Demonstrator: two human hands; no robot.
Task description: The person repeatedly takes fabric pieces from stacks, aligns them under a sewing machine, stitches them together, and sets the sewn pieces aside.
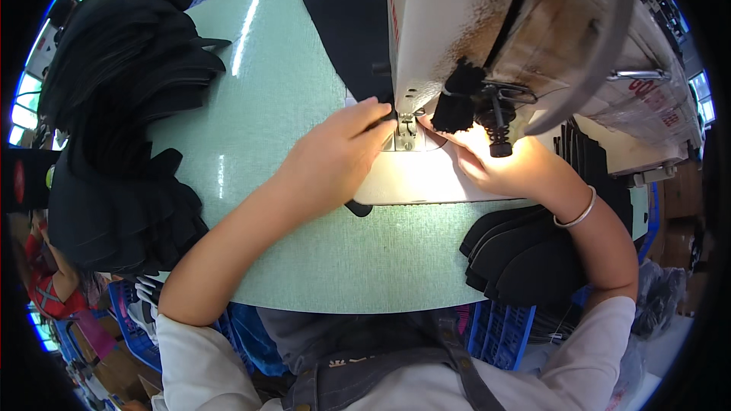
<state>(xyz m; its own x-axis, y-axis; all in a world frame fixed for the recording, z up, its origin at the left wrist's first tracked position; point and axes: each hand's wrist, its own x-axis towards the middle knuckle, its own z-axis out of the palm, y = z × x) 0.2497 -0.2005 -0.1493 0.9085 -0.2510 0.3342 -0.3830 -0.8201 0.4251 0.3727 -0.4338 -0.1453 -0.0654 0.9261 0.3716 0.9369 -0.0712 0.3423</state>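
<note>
Two hands (329, 154) (512, 169) at one sewing machine (445, 23).

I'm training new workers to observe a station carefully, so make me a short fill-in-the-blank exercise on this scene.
1. The left hand and right hand are on either side of the presser foot of a ____ machine.
2. The bracelet is worn on the person's ____ wrist.
3. The tabletop is pale ____.
4. The larger black pile lies on the picture's ____ side.

Missing words: sewing; right; green; left.
</note>
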